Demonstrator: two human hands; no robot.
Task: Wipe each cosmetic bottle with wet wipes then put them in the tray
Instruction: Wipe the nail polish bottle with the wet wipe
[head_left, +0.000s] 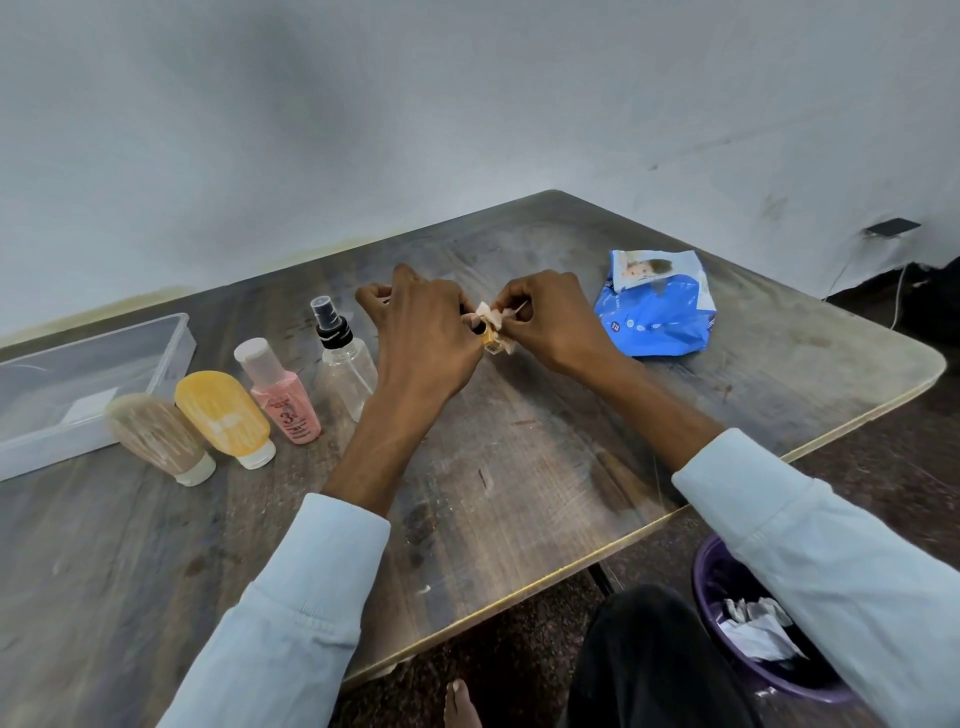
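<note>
My left hand (423, 322) grips a small yellow-capped bottle (489, 340) above the middle of the table. My right hand (545, 317) presses a crumpled wet wipe (491, 315) against the bottle's top. Most of the bottle is hidden by my fingers. To the left stand a clear spray bottle (345, 358), a pink bottle (283, 392), a yellow tube (223, 415) and a beige tube (158, 436). A clear plastic tray (171, 358) lies at the far left, with nothing visible inside it.
A blue wet-wipe pack (655, 306) lies right of my hands. A purple bin (758, 629) with used wipes stands on the floor at the lower right. The table edge (571, 569) runs diagonally in front of me. A wall backs the table.
</note>
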